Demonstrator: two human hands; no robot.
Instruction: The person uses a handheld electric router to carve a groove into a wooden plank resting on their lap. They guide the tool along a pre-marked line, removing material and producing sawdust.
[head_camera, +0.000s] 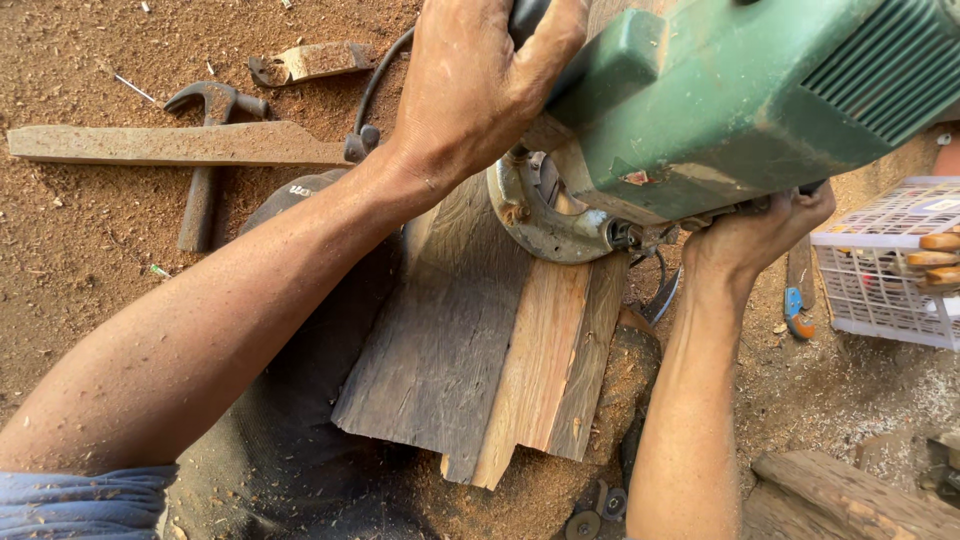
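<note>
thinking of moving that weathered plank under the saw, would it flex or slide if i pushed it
The weathered plank looks thick and rigid, so it probably would not flex. Its rough, split grain suggests it drags rather than slips. It rests on loose sawdust and overhangs its support, so it may tip or shift once the green power saw lifts.

Single head cam, looking steeply down from just above the arms, very close in. Both forearms run up from the bottom edge to the green power saw (720, 100) filling the top right. Wooden board (480, 350) sits mid-frame on the sawdust ground (70, 260). No second view, so nothing overlaps.
</note>
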